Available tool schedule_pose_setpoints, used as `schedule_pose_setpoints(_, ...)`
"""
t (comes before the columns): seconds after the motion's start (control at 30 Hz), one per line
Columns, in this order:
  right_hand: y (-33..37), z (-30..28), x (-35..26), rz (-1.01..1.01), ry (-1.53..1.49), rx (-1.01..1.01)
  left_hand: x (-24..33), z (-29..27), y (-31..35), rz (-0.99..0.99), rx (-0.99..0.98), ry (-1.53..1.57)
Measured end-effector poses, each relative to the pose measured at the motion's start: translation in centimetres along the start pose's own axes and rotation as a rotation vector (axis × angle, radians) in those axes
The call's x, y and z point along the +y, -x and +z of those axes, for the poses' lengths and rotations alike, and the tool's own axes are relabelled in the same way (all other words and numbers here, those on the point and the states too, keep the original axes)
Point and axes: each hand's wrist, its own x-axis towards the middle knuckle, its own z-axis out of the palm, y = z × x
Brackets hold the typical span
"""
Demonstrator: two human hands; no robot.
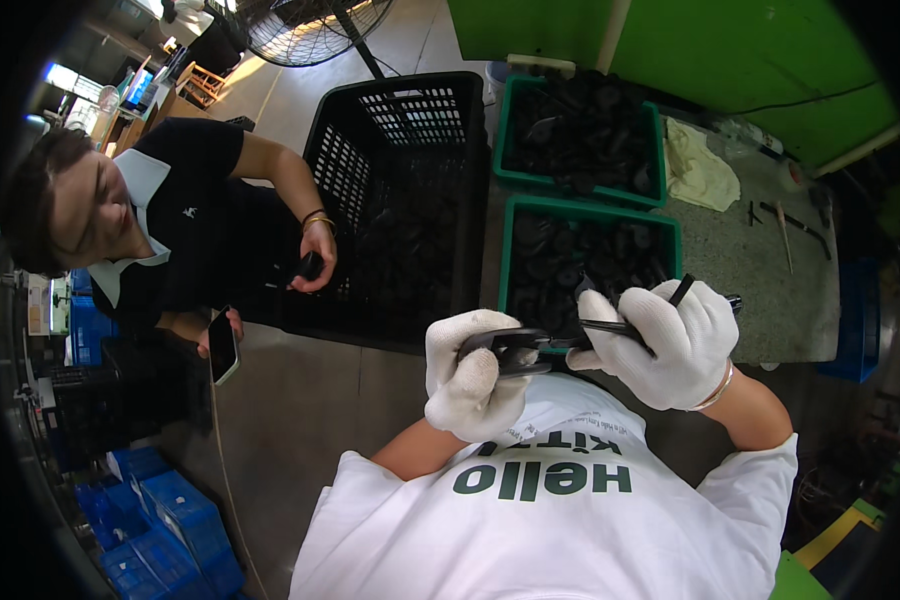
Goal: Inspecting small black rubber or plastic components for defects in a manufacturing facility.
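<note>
My left hand (470, 372), in a white work glove, is closed round a black plastic part (518, 342) with a rounded, flat shape. In my right hand (672, 345), also gloved in white, is a slim black-handled hand tool (612, 327) that looks like pliers. The tool's tip meets the right end of the plastic part, in front of my chest. Its jaws are too small and dark to make out. Just beyond both hands stands a green bin (592, 204) of black parts.
A second green bin (580, 185) of black parts stands behind. Left of them is a large black crate (398, 88) with dark pieces inside. A co-worker (220, 220) stands at the left, holding a phone (223, 345). A cloth (700, 170) and tools lie on the grey table (770, 300).
</note>
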Motion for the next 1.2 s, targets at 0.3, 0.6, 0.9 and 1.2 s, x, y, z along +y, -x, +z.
schedule_pose_setpoints(0.3, -1.8, -0.5, 0.2, -0.011, -0.051, -0.052, 0.1, -0.5, -1.0, -0.016, -0.008, -0.052)
schedule_pose_setpoints(0.6, -2.8, -1.1, 0.1, -0.009, -0.008, -0.145, 0.0, -1.1, -2.4, -0.075, -0.049, -0.095)
schedule_pose_setpoints(0.9, -2.5, 0.6, -0.3, -0.007, 0.028, -0.007, 0.3, -0.9, -2.1, -0.086, -0.017, -0.092)
schedule_pose_setpoints(1.2, -1.7, 1.8, -1.1, 0.001, -0.006, 0.099, 0.4, -0.8, -1.7, -0.046, 0.015, -0.128)
